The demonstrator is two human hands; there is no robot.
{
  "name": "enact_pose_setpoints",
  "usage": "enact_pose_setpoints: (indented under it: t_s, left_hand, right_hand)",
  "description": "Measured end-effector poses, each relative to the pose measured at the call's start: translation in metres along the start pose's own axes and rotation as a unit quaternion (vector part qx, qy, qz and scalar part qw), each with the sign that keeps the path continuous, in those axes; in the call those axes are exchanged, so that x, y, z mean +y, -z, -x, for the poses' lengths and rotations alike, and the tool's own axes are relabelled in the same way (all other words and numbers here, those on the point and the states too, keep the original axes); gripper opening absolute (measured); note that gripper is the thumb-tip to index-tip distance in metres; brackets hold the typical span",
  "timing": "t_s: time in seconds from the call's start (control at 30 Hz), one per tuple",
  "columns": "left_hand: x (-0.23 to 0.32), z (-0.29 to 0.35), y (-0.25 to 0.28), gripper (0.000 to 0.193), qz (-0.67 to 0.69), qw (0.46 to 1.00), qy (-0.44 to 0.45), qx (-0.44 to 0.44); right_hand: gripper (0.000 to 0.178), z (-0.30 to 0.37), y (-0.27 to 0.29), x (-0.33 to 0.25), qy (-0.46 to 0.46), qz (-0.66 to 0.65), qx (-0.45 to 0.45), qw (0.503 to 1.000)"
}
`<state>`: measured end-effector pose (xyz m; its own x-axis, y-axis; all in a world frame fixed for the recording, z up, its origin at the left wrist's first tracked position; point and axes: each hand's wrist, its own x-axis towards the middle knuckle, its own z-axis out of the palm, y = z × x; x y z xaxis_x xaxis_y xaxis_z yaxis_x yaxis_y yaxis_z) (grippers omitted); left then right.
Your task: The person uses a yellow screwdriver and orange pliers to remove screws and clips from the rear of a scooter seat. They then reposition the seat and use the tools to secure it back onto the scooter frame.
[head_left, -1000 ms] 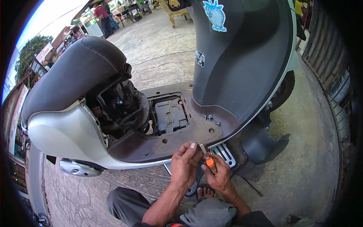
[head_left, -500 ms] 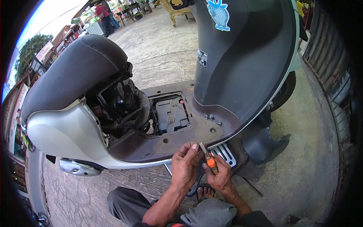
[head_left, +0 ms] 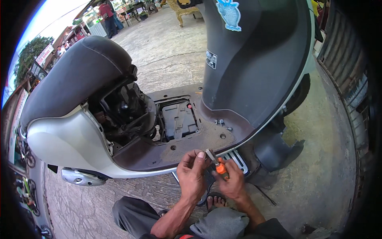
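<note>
My right hand (head_left: 231, 178) is closed around a hand tool with an orange handle (head_left: 221, 168) and a flat metal end (head_left: 211, 154); its exact kind is unclear. Beside that metal end, my left hand (head_left: 191, 173) pinches thumb and forefinger together. Whatever lies between those fingertips is too small to make out. Both hands are just in front of the near edge of a scooter's brown footboard (head_left: 159, 157). In the footboard, an open compartment shows a grey cover (head_left: 177, 121). Several loose bolts (head_left: 223, 124) lie on the board to the right of it.
The scooter's dark seat (head_left: 79, 67) and pale side panel (head_left: 67, 139) stand at left, its front shield (head_left: 254, 59) at right. A dark plastic panel (head_left: 274, 153) and a thin rod (head_left: 266, 196) are on the concrete at right. People (head_left: 107, 18) stand far off.
Both hands stay close together, with the tool turning slightly in my right hand and its metal end shifting a little left. The whole view has moved slightly.
</note>
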<state>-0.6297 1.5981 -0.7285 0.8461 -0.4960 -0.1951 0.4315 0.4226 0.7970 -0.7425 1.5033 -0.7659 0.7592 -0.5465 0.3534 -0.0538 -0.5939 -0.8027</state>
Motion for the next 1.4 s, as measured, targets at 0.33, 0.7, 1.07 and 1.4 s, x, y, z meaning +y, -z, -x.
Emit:
enact_pose_setpoints:
  t_s: [0.33,0.7,1.07,1.4]
  left_hand:
    - [0.010,-0.009,0.007,0.011,0.081,0.992,0.091,0.030]
    - [0.007,-0.011,0.010,0.014,-0.312,0.879,-0.355,0.064]
    - [0.099,-0.076,0.007,0.030,-0.542,0.695,-0.472,0.032]
    - [0.171,-0.152,0.006,0.043,-0.759,0.278,-0.514,0.286]
  right_hand:
    - [0.037,-0.077,0.025,0.007,0.026,0.337,-0.030,0.941]
    - [0.022,-0.072,-0.034,-0.048,-0.069,-0.284,0.029,0.956]
    - [0.019,-0.189,-0.061,-0.053,-0.018,-0.399,-0.063,0.915]
    - [0.012,-0.302,-0.108,-0.092,0.223,-0.256,0.082,0.937]
